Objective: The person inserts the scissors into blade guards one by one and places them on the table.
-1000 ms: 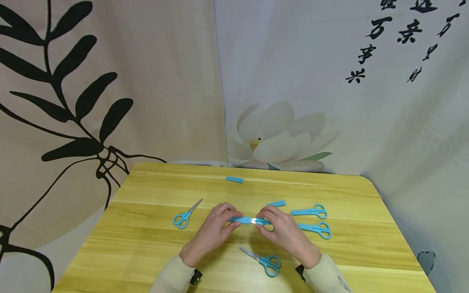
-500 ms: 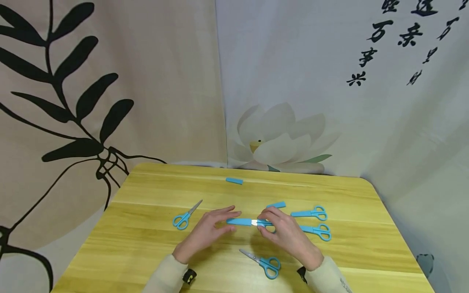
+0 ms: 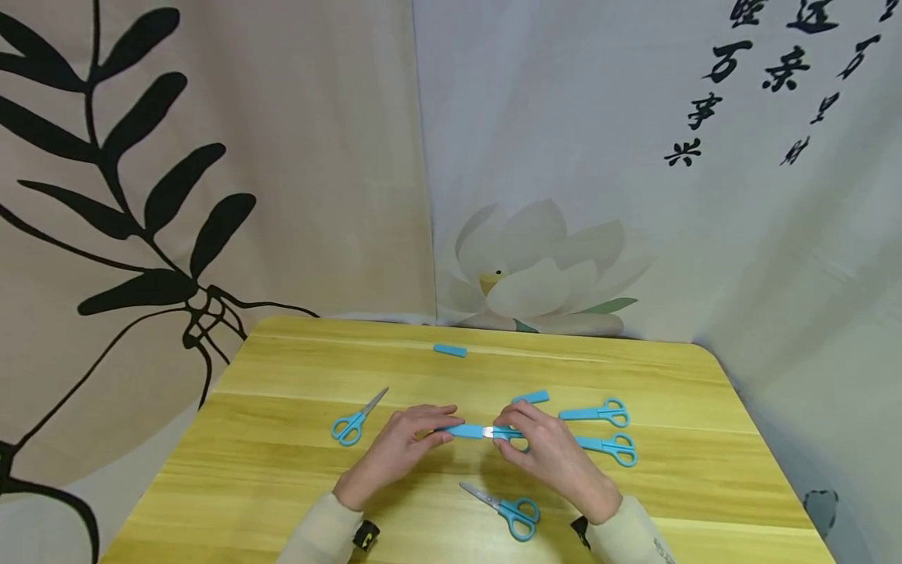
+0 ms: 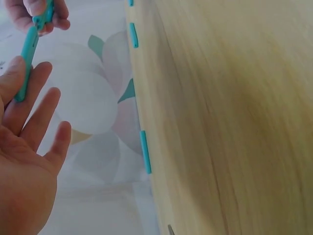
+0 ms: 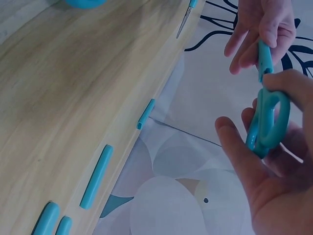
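Observation:
Above the middle of the table, my right hand (image 3: 548, 448) grips a pair of scissors (image 5: 280, 122) by its blue handles. A blue blade cover (image 3: 467, 431) sits over the blades, with a short strip of bare metal showing between cover and handles. My left hand (image 3: 395, 445) pinches the far end of that cover between thumb and index finger; in the left wrist view its other fingers (image 4: 43, 117) are spread apart. How far the blades reach inside the cover is hidden.
Uncovered scissors lie at the left (image 3: 349, 427) and near the front (image 3: 517, 513) of the wooden table (image 3: 282, 486). Two covered scissors (image 3: 613, 413) lie at the right. One loose blade cover (image 3: 451, 350) is at the back, another (image 3: 531, 397) behind my right hand.
My left hand loosened from the blade cover and drew back left with spread fingers, then closed on the cover's end again. The right hand has kept its grip on the scissors, almost still.

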### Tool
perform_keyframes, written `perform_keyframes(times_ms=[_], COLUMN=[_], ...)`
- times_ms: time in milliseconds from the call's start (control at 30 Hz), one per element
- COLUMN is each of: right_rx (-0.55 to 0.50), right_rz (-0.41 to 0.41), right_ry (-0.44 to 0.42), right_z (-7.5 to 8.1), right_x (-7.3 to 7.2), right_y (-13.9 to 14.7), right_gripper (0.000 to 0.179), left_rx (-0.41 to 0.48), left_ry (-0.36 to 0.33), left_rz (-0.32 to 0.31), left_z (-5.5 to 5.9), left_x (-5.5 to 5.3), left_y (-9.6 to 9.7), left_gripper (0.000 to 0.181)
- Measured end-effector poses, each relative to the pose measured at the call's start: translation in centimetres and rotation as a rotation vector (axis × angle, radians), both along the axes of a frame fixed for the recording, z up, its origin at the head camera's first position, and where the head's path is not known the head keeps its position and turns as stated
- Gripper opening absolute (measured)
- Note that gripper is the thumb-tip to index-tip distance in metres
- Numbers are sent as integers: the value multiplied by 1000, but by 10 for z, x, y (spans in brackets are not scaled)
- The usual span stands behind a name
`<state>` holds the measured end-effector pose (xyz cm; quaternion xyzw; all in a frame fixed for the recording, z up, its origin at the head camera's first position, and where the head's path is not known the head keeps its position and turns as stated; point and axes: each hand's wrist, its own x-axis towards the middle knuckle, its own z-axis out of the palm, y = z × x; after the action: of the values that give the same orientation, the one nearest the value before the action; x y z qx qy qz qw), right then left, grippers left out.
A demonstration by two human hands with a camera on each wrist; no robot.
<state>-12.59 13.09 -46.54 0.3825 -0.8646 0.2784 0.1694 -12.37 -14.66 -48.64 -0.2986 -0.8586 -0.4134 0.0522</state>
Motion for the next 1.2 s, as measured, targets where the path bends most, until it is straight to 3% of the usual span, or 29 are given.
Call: perform_keyframes(times_ms=[167,433,633,1000,1200], right_rx=[1,6,19,-4,0], right_rz=[-6,-17,-27,-34,-46], right_ry=[16,6,12,5,13], right_z=[-1,-4,-6,-1,2], right_x=[1,5,7,5,3], right_y=[0,-3,-3,-5,-4], right_gripper=[23,21,22,22,22], left_rx=[7,4,19,35,30], left_ry=[47,-5,19,6,35], left_rz=[-24,5,2,-14,-11], left_z=[0,-4,-7,-2,1], left_x=[0,6,8,2,0], left_y=[1,3,5,5,8], left_gripper=[27,27,26,27,26])
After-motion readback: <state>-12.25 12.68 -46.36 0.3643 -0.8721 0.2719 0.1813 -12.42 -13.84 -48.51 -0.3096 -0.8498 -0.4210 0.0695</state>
